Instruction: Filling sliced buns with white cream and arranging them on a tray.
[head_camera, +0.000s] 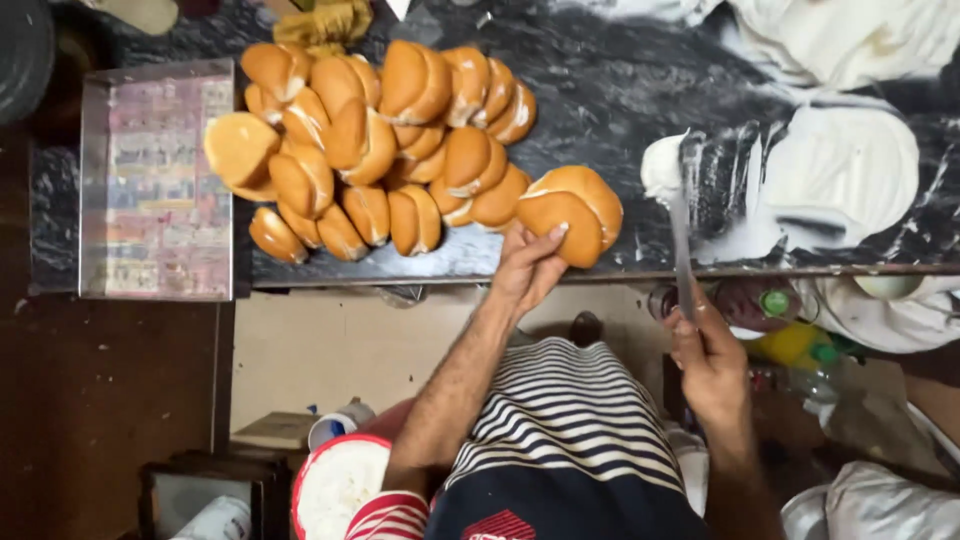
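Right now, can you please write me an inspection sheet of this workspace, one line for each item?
Surface: dark marbled counter, smeared with white cream.
Job's things: split bun at the counter edge; pile of filled buns; long knife with cream on its tip.
Clutter: metal tray at the counter's end; plastic bottles below it.
Grippers: left hand holds the split bun; right hand grips the knife.
Cables: nothing seen.
Surroundings: red-rimmed tub of white filling near the floor.

golden-brown buns (400, 150), white cream (840, 175), blk marbled counter (600, 90), striped shirt (570, 420)
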